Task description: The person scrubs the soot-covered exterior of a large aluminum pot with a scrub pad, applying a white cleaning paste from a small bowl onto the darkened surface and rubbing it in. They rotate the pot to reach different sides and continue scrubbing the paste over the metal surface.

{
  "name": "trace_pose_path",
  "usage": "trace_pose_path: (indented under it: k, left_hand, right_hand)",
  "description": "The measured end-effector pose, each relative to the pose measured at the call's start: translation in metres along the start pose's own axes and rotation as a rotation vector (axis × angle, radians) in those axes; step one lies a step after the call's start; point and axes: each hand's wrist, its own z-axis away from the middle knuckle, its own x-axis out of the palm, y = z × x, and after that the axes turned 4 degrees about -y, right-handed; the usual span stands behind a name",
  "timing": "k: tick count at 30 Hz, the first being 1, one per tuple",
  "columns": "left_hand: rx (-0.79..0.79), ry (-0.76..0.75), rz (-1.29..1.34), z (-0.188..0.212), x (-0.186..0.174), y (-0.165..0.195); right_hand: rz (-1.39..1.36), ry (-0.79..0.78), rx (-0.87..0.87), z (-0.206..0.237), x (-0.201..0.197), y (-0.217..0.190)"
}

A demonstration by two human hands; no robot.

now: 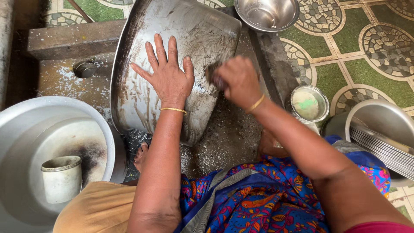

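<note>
Lap cloth: blue floral fabric nearest cam, below the big pan; tan cloth beside it, twd the basin side.
Big pan: large round steel pan tilted on edge, bottom side up, on wet stone wash slab; surface smeared w/ scrub streaks.
L hand: left hand flat on pan's back, fingers spread, not gripping, just pressing to steady it; gold bangle at wrist.
R hand: right hand clenched round a dark scrubber, pressed to pan's right part; bangle at wrist too.
Foot: bare toes just below pan's lower rim, on wet floor.
Drain: metal plug in slab, just left of pan.
Basin: wide steel basin left of pan & lower, scorched patch inside; white cup stands in it, upright.
Small bowl: steel bowl just past pan's upper right edge.
Tin: round tin w/ pale paste + green smear, right of pan, near R forearm.
Plates: stack of steel plates in a vessel, further right of pan than the tin.
Floor: patterned green tiles beyond slab kerb, right of pan.
</note>
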Motion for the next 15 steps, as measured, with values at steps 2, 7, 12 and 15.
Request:
trace_pose_path:
  k: [2, 7, 12, 15]
  left_hand:
    - [0.012, 0.006, 0.007, 0.000, 0.001, -0.001]
    - [0.040, 0.006, 0.005, 0.002, 0.000, -0.005]
    - [0.035, 0.003, 0.012, 0.005, -0.001, -0.004]
    - [0.033, 0.015, 0.004, 0.006, 0.000, -0.004]
  right_hand:
    - [-0.052, -0.016, -0.055, 0.015, -0.005, -0.018]
    - [0.008, -0.111, -0.050, -0.007, -0.014, 0.007]
    - [0.103, 0.065, 0.061, -0.041, -0.005, 0.038]
    - [0.097, 0.012, -0.016, -0.021, -0.004, 0.007]
